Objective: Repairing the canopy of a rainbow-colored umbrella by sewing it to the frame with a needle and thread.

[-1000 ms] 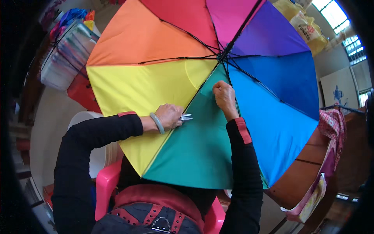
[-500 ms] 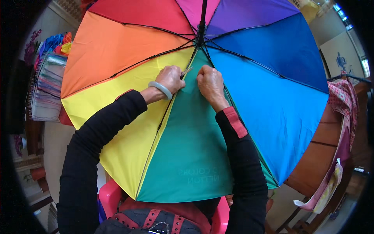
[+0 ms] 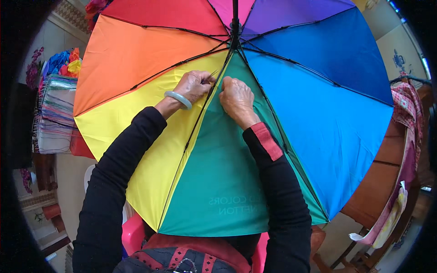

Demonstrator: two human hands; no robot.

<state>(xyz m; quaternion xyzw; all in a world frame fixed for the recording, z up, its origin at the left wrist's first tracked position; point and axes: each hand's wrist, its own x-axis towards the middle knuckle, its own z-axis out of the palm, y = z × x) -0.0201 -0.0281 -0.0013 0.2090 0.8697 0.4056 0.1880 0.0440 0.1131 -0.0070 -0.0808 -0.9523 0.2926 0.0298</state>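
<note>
In the head view, the open rainbow umbrella [image 3: 236,113] now fills more of the frame, its hub nearer the top edge than a second ago. The left hand [image 3: 195,85], fingers curled shut on small scissors [image 3: 210,75], and the right hand [image 3: 236,96], pinching the green panel, have moved up the rib [image 3: 200,118] toward the hub, so the work is advancing along that seam.

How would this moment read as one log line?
left hand: small metal tool at rib | right hand: pressing green panel | rainbow umbrella: open

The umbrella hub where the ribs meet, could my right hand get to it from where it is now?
Probably yes. The right hand rests on the green panel just below the hub, and only open canopy and thin ribs lie between them.
</note>
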